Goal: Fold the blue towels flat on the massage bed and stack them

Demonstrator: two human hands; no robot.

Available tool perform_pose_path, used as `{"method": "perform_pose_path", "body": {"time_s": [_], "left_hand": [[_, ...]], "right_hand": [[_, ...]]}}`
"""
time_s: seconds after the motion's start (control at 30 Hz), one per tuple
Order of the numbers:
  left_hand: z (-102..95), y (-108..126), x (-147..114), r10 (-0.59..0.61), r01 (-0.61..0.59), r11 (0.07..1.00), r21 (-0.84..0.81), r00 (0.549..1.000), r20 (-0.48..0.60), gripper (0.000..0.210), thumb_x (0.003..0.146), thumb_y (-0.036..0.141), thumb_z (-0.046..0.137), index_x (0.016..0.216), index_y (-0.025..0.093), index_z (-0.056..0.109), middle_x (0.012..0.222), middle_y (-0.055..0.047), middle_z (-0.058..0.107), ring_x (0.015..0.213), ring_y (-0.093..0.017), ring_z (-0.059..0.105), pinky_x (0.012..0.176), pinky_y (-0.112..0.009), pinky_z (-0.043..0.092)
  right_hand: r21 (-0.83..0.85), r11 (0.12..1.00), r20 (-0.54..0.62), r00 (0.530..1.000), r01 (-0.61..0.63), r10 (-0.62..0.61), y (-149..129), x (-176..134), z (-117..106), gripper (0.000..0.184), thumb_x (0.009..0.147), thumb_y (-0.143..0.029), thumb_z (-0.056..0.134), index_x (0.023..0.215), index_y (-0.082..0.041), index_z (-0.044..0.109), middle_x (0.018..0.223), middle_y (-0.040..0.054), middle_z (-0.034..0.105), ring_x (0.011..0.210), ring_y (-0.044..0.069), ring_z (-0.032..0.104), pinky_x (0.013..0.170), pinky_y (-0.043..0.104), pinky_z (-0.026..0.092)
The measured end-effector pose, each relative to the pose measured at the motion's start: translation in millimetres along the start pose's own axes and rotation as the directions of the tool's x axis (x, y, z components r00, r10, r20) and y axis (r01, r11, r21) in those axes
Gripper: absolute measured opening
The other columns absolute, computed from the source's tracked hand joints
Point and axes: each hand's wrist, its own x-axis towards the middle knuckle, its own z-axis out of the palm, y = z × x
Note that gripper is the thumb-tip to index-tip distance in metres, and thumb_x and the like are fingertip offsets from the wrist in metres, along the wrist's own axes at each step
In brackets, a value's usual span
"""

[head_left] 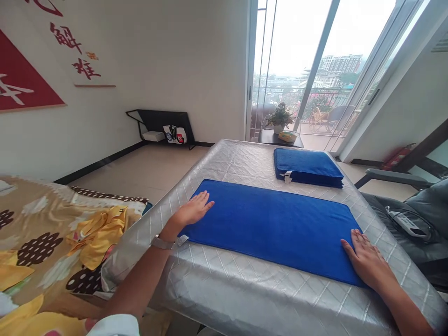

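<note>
A blue cloth towel (269, 224) lies spread out flat on a table with a silvery quilted cover (224, 275). My left hand (194, 209) rests open on the towel's left end, its fingers stretched out and palm down. Just below that wrist a small white tag (182, 240) sticks out from the towel's near left corner. At the opposite end my right hand (368, 254) lies flat on the right edge, fingers extended. Farther back stands a neat stack of folded blue towels (308, 165), with white tags showing at its front left corner.
To the left is a bed with a patterned brown blanket (42, 219) and yellow cloth (101, 233). A dark armchair (420, 210) holding a white power strip (408, 223) flanks the right side. Beyond the table, a potted plant (280, 117) stands by the glass door.
</note>
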Motion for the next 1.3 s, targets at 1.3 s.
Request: {"method": "perform_pose_path", "body": {"time_s": [1.3], "left_hand": [[36.5, -54, 96, -0.275, 0.269, 0.954, -0.132, 0.961, -0.032, 0.082, 0.101, 0.065, 0.011, 0.159, 0.009, 0.027, 0.166, -0.015, 0.023, 0.153, -0.029, 0.021, 0.124, -0.046, 0.016]], "right_hand": [[0.071, 0.958, 0.087, 0.956, 0.276, -0.282, -178, 68, -55, 0.072, 0.101, -0.052, 0.017, 0.157, -0.009, 0.034, 0.163, 0.0120, 0.032, 0.153, 0.026, 0.022, 0.124, 0.046, 0.021]]}}
